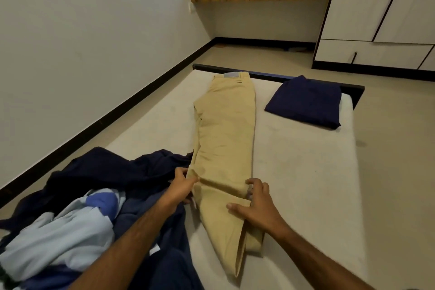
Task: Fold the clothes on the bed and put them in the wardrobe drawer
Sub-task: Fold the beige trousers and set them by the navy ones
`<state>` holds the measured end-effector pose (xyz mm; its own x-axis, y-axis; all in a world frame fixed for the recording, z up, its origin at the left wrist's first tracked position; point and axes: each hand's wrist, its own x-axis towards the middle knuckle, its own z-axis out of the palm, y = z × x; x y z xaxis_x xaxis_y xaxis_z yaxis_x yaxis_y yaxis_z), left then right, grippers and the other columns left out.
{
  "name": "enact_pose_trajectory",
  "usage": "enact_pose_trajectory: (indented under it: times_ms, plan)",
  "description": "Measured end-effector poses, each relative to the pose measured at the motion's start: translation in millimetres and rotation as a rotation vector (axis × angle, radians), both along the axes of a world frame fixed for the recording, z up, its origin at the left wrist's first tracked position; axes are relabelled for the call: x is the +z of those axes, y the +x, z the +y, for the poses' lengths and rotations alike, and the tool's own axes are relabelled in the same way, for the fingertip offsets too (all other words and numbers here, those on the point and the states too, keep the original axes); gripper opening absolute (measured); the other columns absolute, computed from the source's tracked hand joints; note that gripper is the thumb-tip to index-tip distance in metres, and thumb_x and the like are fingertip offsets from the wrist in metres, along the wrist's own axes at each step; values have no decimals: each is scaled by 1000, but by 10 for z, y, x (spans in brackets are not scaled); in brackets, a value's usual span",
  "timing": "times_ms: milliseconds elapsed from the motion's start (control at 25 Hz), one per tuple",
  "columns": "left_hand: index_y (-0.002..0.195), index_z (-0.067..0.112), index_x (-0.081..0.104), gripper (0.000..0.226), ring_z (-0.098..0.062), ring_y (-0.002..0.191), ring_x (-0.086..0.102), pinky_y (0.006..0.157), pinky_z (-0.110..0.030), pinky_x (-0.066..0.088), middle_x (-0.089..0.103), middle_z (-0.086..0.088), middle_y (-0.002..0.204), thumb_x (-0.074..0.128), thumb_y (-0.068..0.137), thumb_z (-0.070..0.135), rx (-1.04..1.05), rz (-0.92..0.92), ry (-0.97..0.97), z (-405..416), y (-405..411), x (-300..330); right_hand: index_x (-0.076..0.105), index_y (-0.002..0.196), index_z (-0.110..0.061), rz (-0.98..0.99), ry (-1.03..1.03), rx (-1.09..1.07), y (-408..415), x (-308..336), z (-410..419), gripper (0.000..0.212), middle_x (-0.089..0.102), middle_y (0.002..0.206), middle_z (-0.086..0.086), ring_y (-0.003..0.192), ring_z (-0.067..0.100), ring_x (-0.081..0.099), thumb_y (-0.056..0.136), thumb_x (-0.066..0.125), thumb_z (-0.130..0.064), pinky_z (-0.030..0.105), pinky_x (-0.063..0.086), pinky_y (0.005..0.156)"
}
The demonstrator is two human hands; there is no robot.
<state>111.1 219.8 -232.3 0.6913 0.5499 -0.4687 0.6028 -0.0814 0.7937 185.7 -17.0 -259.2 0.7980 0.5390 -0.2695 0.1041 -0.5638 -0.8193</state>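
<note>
Khaki trousers (223,139), soft, light, prob. floppy cotton, lie leg-on-leg down the mattress (306,172) toward 12 o'clock, my left hand (182,186) pinching the 9 o'clock edge, my right hand (256,205) curled on the 3 o'clock edge nr the hems — best hold pts.

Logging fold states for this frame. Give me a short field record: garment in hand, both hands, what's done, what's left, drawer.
garment: khaki trousers, laid lengthwise on mattress, legs stacked
left hand: pinches the left edge of the trousers
right hand: fingers curled on right edge
done: folded navy garment, far right corner
left: unfolded clothes pile, near left
wardrobe drawer: shut
</note>
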Motion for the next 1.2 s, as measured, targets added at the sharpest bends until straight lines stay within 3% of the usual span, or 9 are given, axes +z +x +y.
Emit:
enact_pose_trajectory:
  times_ms: [200, 320, 400, 560, 680, 840, 960, 1080, 1200]
  plan:
    - [134, 22, 29, 45, -35, 102, 65, 73, -49, 62, 54, -11, 116, 55, 101, 35, 14, 23, -184, -154, -248, 93, 21, 155, -42, -205, -192, 218, -319, 143, -9, 93, 42, 145, 5, 129, 26, 49, 80, 74, -55, 37, 48, 102]
    - [139, 16, 35, 49, -35, 101, 66, 72, -50, 62, 57, -15, 120, 53, 100, 39, 71, -4, -303, -185, -291, 70, 37, 149, -32, -312, -254, 268, -541, 305, -3, 75, 55, 136, 2, 122, 23, 55, 85, 74, -40, 35, 47, 95]
    - [128, 13, 48, 46, -33, 94, 65, 73, -49, 60, 61, -15, 107, 46, 100, 50, 150, -37, -428, -251, -320, 98, 57, 128, -24, -387, -284, 266, -615, 491, -4, 48, 65, 116, -1, 111, 22, 60, 84, 71, -39, 35, 42, 89]
    - [111, 20, 58, 55, -29, 84, 61, 68, -45, 59, 63, -13, 97, 34, 98, 68, 236, -73, -465, -364, -315, 59, 75, 100, -12, -59, 56, 96, -375, 933, -135, 31, 72, 93, 5, 94, 20, 66, 76, 80, -31, 44, 54, 83]
    - [138, 24, 35, 49, -33, 107, 59, 88, -51, 57, 53, -13, 130, 57, 98, 43, 133, -88, -204, -406, -306, 22, 69, 106, 0, 235, 483, -117, -134, 1275, -324, 26, 70, 96, 12, 91, 26, 66, 82, 75, -7, 37, 59, 73]
    - [157, 33, 3, 104, -41, 134, 37, 107, -44, 40, 18, -18, 150, 77, 85, 24, -281, 43, 221, -595, -282, 61, 67, 114, -13, 264, 718, -403, 120, 1487, -506, 30, 75, 104, 4, 95, 25, 70, 86, 72, -4, 34, 60, 69]
    - [152, 25, 24, 72, -40, 127, 45, 106, -43, 44, 22, -18, 149, 63, 93, 41, -399, 145, 373, -607, -197, 48, 69, 111, -18, 299, 721, -413, 160, 1494, -553, 25, 76, 106, 6, 97, 27, 72, 89, 71, -6, 41, 61, 78]
    - [150, 12, 33, 62, -41, 129, 47, 94, -49, 50, 36, -18, 152, 38, 103, 52, -182, 151, 138, -511, -173, 138, 70, 115, -17, 254, 682, -301, 150, 1558, -535, 27, 76, 107, 5, 102, 28, 71, 89, 71, -8, 39, 60, 82]
    - [137, 11, 44, 46, -39, 120, 51, 73, -49, 54, 43, -17, 139, 60, 99, 32, -29, 95, -79, -436, -348, 188, 70, 118, -19, 210, 652, -200, 120, 1698, -439, 30, 76, 108, 0, 105, 25, 70, 89, 73, -13, 36, 59, 81]
